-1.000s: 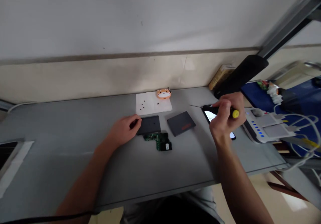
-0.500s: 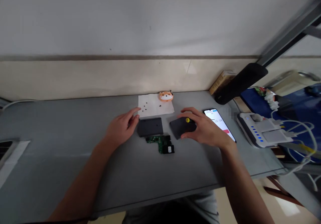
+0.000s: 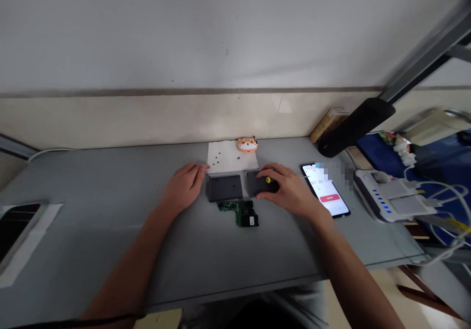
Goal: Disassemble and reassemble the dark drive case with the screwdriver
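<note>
A dark rectangular plate (image 3: 225, 188) lies on the grey table, with my left hand (image 3: 185, 185) resting beside its left edge, fingers loosely together and tips near the paper's corner. To its right is a second dark plate (image 3: 253, 184), partly hidden by my right hand (image 3: 285, 186). That hand curves over the plate with a screwdriver showing a yellow end (image 3: 268, 179) between thumb and fingers. Below the plates lies a green circuit board (image 3: 239, 213) with black parts. Several tiny screws (image 3: 218, 162) are scattered on the white paper (image 3: 230, 154).
An orange animal-face case (image 3: 247, 145) sits on the paper. Rightward are a lit phone (image 3: 329, 196), a black cylinder (image 3: 355, 127), a book (image 3: 327, 123) and a white power strip (image 3: 392, 196) with cables. A dark-screened device (image 3: 18, 226) lies far left.
My right hand has moved slightly left over the right plate, which now sits straighter and closer beside the left plate. The view has shifted a little.
</note>
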{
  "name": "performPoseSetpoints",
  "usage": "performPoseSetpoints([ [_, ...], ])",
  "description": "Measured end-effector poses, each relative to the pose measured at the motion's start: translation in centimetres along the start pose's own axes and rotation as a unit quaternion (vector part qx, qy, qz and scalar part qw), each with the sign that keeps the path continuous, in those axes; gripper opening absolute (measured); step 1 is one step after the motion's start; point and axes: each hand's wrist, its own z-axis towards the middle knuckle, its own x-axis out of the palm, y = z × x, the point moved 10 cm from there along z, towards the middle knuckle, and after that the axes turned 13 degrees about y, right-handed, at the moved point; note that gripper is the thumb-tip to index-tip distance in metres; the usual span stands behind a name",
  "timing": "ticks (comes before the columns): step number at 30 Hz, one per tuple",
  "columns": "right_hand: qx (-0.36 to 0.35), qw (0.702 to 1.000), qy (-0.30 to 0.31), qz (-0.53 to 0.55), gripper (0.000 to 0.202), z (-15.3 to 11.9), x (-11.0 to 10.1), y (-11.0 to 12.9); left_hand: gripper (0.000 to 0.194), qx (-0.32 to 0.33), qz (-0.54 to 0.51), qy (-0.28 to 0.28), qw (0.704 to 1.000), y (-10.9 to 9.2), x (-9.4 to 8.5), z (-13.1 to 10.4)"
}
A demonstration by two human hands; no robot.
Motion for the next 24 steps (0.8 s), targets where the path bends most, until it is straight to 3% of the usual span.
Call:
performPoseSetpoints([
  [3, -0.019, 1.0, -0.023, -0.006, 0.035, 0.1, 0.0, 0.2, 0.044, -0.043, -0.02, -0.005, 0.999, -0.2, -0.4, -0.3],
  [7, -0.033, 0.999, -0.042, -0.001, 0.036, 0.1, 0.0, 0.2, 0.039, -0.089, -0.029, 0.047, 0.995, -1.2, 0.9, -0.6],
  [10, -0.049, 0.998, -0.042, 0.002, 0.033, 0.2, 0.3, 0.8, 0.033, -0.095, -0.033, 0.056, 0.993, -1.8, 1.6, -0.6],
  [13, -0.06, 0.996, -0.056, 0.02, 0.017, 0.3, 0.1, 1.5, 0.029, -0.102, -0.051, 0.043, 0.992, -1.7, 2.0, -0.6],
  [16, -0.044, 0.996, -0.077, 0.03, 0.02, 0.4, -0.2, 1.8, 0.026, -0.089, -0.07, 0.028, 0.993, -1.7, 1.9, -0.4],
  [24, 0.019, 0.994, -0.104, 0.027, 0.021, 0.5, 0.1, -0.5, 0.026, -0.079, -0.091, 0.018, 0.993, -1.6, 1.9, -0.4],
])
